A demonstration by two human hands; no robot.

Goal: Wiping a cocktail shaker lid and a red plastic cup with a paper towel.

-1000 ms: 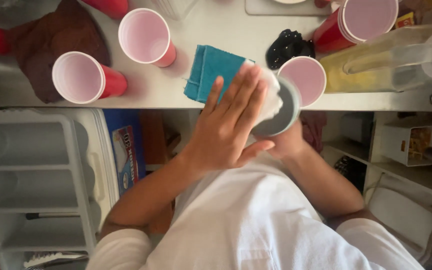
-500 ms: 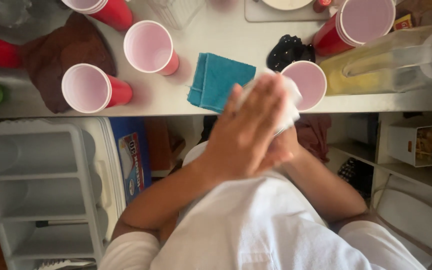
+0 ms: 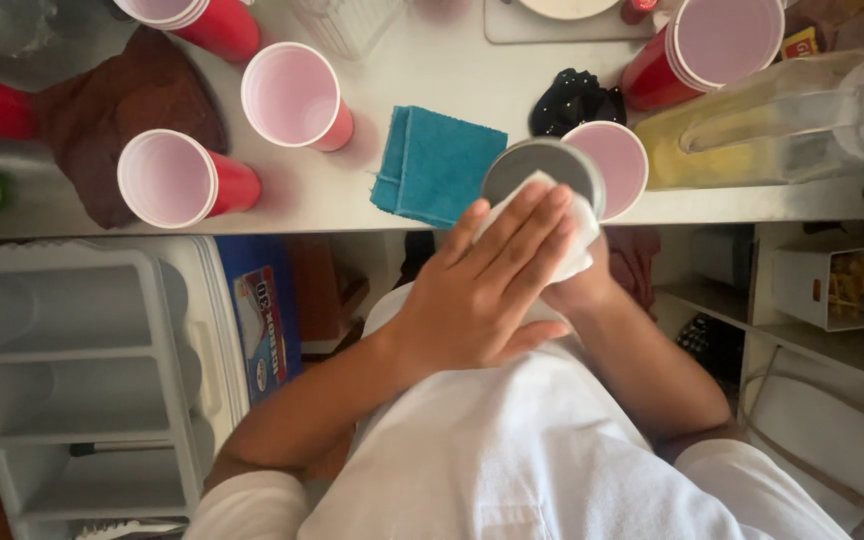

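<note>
My left hand (image 3: 482, 290) lies flat, pressing a white cloth (image 3: 577, 225) against a round grey metal container (image 3: 537, 165) held just off the counter's front edge. My right hand (image 3: 580, 292) is mostly hidden beneath the left hand and the cloth; it grips the container from below, with only the wrist and forearm showing. A folded teal cloth (image 3: 437, 165) lies on the white counter (image 3: 432, 60) just left of the container. A red cup with a pale inside (image 3: 617, 160) stands right behind it.
More red cups stand on the counter (image 3: 292, 95) (image 3: 167, 180) (image 3: 722, 40). There is also a brown rag (image 3: 122, 110), a black bundle (image 3: 572, 100) and a clear pitcher of yellow liquid (image 3: 772, 130). Below are a grey compartment tray (image 3: 62, 370), a blue box (image 3: 262, 310) and shelves at the right.
My left hand has slid with the white cloth across the container's top toward me, uncovering its grey far rim. The container has stayed in my right hand near the counter edge.
</note>
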